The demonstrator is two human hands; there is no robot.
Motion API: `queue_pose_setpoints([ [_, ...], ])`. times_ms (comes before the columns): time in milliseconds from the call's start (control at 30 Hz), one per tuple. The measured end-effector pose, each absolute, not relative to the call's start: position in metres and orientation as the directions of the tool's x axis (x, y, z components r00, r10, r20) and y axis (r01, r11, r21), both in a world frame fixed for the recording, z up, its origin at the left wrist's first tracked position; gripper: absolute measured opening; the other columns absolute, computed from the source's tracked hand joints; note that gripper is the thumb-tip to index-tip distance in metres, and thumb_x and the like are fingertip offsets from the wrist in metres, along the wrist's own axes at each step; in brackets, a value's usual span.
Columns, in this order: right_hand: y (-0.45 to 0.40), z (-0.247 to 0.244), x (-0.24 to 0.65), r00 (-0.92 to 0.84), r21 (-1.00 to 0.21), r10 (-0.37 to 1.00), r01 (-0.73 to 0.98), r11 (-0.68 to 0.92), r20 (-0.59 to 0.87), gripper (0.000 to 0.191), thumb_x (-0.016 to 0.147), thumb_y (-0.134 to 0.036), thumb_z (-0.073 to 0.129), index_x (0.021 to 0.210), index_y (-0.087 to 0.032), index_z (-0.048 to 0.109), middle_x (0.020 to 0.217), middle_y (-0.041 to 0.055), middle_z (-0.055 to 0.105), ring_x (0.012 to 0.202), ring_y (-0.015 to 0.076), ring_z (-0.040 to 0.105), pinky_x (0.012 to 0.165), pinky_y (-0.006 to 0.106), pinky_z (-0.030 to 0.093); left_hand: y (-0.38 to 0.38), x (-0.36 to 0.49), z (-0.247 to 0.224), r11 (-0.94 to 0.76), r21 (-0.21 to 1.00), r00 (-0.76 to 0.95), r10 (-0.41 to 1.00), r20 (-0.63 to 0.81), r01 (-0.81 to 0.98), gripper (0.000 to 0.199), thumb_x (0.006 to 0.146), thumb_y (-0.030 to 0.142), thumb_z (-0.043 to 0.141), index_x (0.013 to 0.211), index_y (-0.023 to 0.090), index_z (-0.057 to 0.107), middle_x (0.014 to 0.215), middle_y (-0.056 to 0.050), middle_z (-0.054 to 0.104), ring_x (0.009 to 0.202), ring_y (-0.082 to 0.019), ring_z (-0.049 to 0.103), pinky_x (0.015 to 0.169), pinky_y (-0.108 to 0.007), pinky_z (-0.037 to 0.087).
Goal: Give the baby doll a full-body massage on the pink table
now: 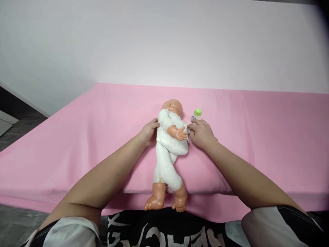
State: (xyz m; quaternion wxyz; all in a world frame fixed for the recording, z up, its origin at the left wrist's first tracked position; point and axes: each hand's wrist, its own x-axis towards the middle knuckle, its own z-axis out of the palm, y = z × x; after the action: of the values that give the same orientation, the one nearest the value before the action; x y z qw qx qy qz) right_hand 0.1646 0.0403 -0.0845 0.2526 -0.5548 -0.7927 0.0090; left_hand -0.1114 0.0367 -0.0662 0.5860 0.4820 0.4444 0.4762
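A baby doll [171, 145] with a white cloth body lies turned on its side, its head away from me and its feet toward me. My left hand [149, 132] is closed at the doll's back, fingertips pressed to the white cloth and partly hidden behind it. At the doll's front, my right hand [201, 133] pinches a bit of white cloth [186, 128] beside the doll's hand; whether this belongs to the body or is a loose piece I cannot tell. Just beyond my right hand is a small bottle [197, 114] with a green cap, its lower part hidden.
A pink sheet [123, 113] covers the bed or table, which has a white wall [164, 44] behind it. The doll's feet [156, 199] reach over the near edge, close to my body. Grey floor [17, 226] shows at the left.
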Motion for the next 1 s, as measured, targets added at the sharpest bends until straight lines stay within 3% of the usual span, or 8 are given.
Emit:
queue_pose_setpoints([
  [233, 0.009, -0.078, 0.148, -0.463, -0.587, 0.755, 0.478, 0.654, 0.464, 0.047, 0.107, -0.04, 0.059, 0.152, -0.026, 0.066, 0.151, 0.0098, 0.073, 0.14, 0.0333, 0.068, 0.123, 0.056, 0.052, 0.041, -0.117, -0.076, -0.052, 0.998, 0.214, 0.976, 0.044, 0.032, 0.054, 0.083, 0.038, 0.075, 0.134, 0.021, 0.07, 0.134, -0.012, 0.079, 0.123, -0.035, 0.075, 0.108, -0.051, 0.06],
  [333, 0.001, -0.081, 0.137, -0.553, -0.556, 0.747, 0.513, 0.654, 0.369, 0.091, 0.093, -0.07, 0.078, 0.168, -0.026, 0.052, 0.175, 0.0153, 0.05, 0.166, 0.0425, 0.041, 0.134, 0.067, 0.034, 0.05, -0.13, -0.078, -0.184, 0.845, 0.211, 0.974, 0.087, 0.502, 0.037, 0.084, 0.037, 0.067, 0.117, 0.021, 0.075, 0.126, -0.012, 0.081, 0.124, -0.039, 0.073, 0.11, -0.053, 0.058],
  [433, -0.001, -0.084, 0.124, -0.54, -0.497, 0.812, 0.655, 0.569, 0.219, 0.133, 0.068, -0.084, 0.092, 0.175, -0.022, 0.042, 0.187, 0.0204, 0.021, 0.174, 0.0496, 0.012, 0.139, 0.073, 0.019, 0.056, -0.138, -0.076, -0.212, 0.672, 0.221, 0.972, 0.074, 0.709, 0.022, 0.07, 0.033, 0.08, 0.088, 0.022, 0.073, 0.112, -0.013, 0.08, 0.132, -0.047, 0.066, 0.123, -0.061, 0.044],
  [533, -0.004, -0.08, 0.115, -0.492, -0.466, 0.86, 0.735, 0.493, 0.136, 0.131, 0.069, -0.081, 0.094, 0.175, -0.024, 0.042, 0.19, 0.0177, 0.007, 0.175, 0.0488, 0.002, 0.14, 0.07, 0.014, 0.059, -0.142, -0.072, -0.2, 0.634, 0.207, 0.976, 0.064, 0.747, 0.028, 0.061, 0.029, 0.086, 0.083, 0.022, 0.07, 0.108, -0.014, 0.079, 0.133, -0.049, 0.064, 0.126, -0.062, 0.039],
  [667, -0.007, -0.073, 0.111, -0.462, -0.481, 0.882, 0.755, 0.445, 0.09, 0.123, 0.075, -0.074, 0.093, 0.177, -0.03, 0.039, 0.191, 0.0131, 0.003, 0.175, 0.0505, -0.001, 0.14, 0.074, 0.014, 0.064, -0.15, -0.07, -0.115, 0.685, 0.075, 0.993, 0.088, 0.719, 0.033, 0.079, 0.03, 0.072, 0.111, 0.022, 0.074, 0.122, -0.013, 0.08, 0.123, -0.038, 0.072, 0.109, -0.052, 0.054],
  [800, -0.005, -0.072, 0.11, -0.47, -0.509, 0.881, 0.745, 0.432, 0.06, 0.122, 0.076, -0.071, 0.094, 0.177, -0.034, 0.036, 0.192, 0.0069, 0.004, 0.174, 0.0551, -0.003, 0.138, 0.079, 0.013, 0.054, -0.152, -0.055, -0.249, 0.842, -0.195, 0.905, 0.379, 0.479, 0.038, 0.09, 0.027, 0.057, 0.124, 0.022, 0.071, 0.138, -0.012, 0.076, 0.132, -0.03, 0.07, 0.112, -0.049, 0.056],
  [900, -0.002, -0.074, 0.108, -0.488, -0.516, 0.871, 0.732, 0.445, 0.057, 0.123, 0.075, -0.071, 0.093, 0.178, -0.036, 0.034, 0.192, 0.0047, 0.002, 0.174, 0.0539, -0.006, 0.138, 0.079, 0.012, 0.028, -0.142, -0.033, -0.623, 0.639, 0.083, 0.742, 0.665, 0.451, 0.034, 0.097, 0.038, 0.062, 0.125, 0.024, 0.073, 0.136, -0.009, 0.078, 0.132, -0.028, 0.071, 0.117, -0.047, 0.055],
  [1000, 0.001, -0.073, 0.108, -0.522, -0.513, 0.849, 0.71, 0.483, 0.078, 0.123, 0.073, -0.067, 0.095, 0.176, -0.033, 0.037, 0.192, 0.0073, 0.002, 0.174, 0.0522, -0.005, 0.139, 0.076, 0.013, 0.003, -0.128, -0.014, -0.789, 0.415, 0.605, 0.613, 0.507, 0.452, 0.026, 0.096, 0.041, 0.068, 0.112, 0.024, 0.079, 0.115, -0.008, 0.083, 0.115, -0.029, 0.077, 0.107, -0.045, 0.059],
])
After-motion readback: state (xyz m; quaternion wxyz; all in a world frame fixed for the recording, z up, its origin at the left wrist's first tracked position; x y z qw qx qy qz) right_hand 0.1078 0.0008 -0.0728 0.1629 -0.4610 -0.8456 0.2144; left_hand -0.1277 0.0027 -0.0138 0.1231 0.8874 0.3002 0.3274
